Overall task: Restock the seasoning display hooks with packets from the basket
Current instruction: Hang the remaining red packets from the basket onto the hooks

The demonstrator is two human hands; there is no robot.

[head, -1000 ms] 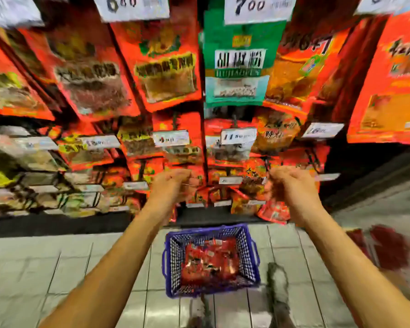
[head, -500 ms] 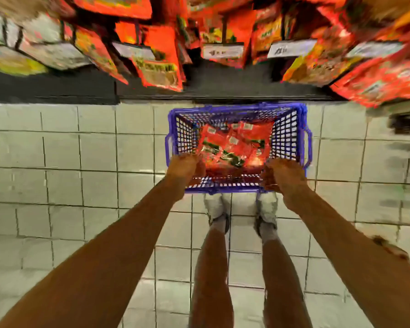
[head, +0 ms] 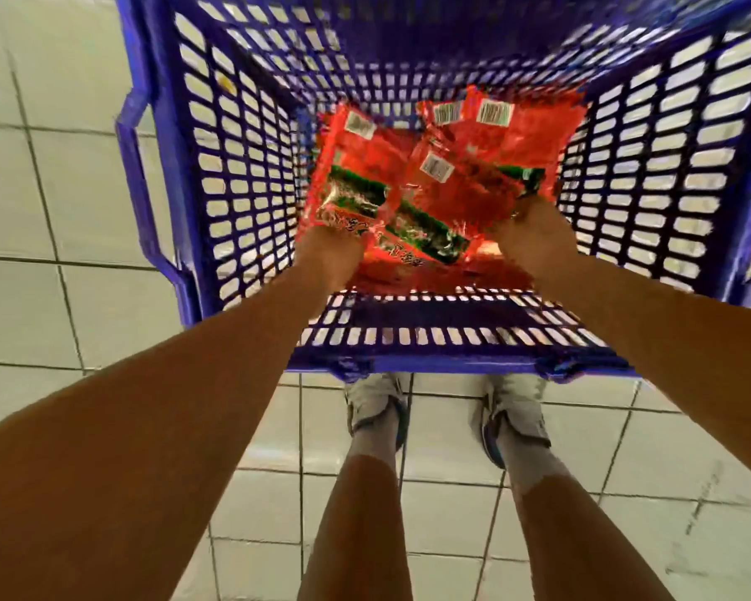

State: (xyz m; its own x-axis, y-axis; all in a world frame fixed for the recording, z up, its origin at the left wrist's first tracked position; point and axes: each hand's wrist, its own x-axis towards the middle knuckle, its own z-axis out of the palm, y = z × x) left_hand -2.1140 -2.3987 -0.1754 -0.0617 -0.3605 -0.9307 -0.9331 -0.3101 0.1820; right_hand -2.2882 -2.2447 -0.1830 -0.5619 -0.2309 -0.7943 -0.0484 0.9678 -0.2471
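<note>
Inside the blue basket (head: 235,175) on the tiled floor (head: 53,201), your left hand (head: 326,258) and right hand (head: 534,240) now reach the red packets (head: 443,175), no longer at the rim; your fingers are hidden under them, so I cannot tell their grip.

Both bare arms are reaching forward and down from the near corners of the view, converging toward the middle. The left hand (head: 328,253) is lying at centre-left, the right hand (head: 534,240) at centre-right, well apart, wrists roughly straight. Only the backs of the hands are showing; the fingers are pointing away and hidden, so they are perhaps curling, though that cannot be confirmed. Both legs are standing below, feet apart.
</note>
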